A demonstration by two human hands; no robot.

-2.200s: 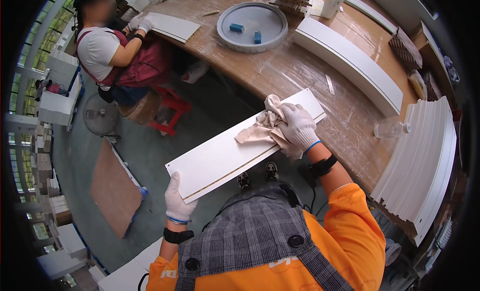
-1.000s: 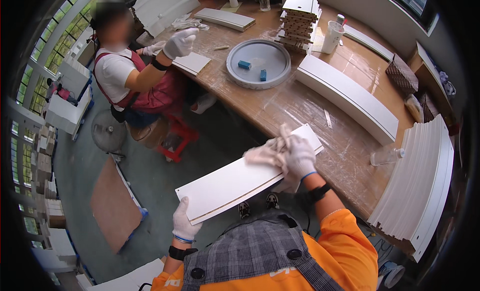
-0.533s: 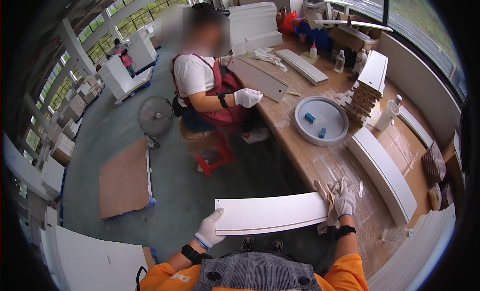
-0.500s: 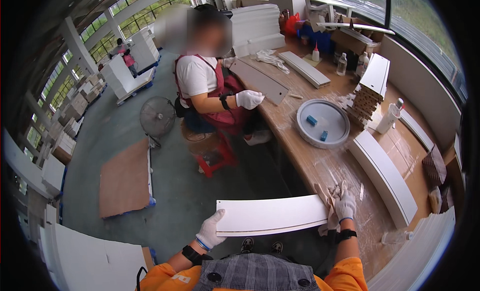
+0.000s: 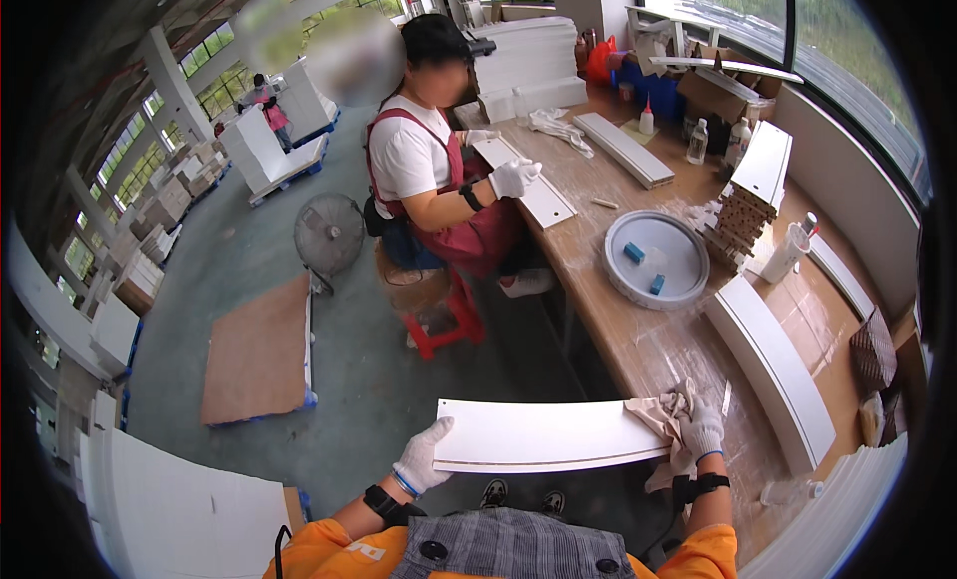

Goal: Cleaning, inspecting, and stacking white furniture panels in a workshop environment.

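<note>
A long white board [image 5: 543,434] with a thin groove along its near edge lies level in front of me. My left hand [image 5: 427,455], in a white knit glove, grips its left end. At the right end my gloved right hand [image 5: 702,430] is closed on a crumpled beige cloth [image 5: 660,417], part of which rests over the board's face and corner. Just below this hand the cloth hangs down beside the table edge.
The wooden table [image 5: 638,345] runs along the right, with a grey round lid [image 5: 659,242] holding two blue blocks. White boards [image 5: 773,370] are stacked beyond my right hand. Across the table corner a co-worker [image 5: 434,160] sits holding another white panel [image 5: 543,202]. A fan [image 5: 330,233] stands behind.
My right hand and the cloth have shifted slightly right, and more of the board's right end shows. The co-worker's panel has turned from its grey face to a white one.
</note>
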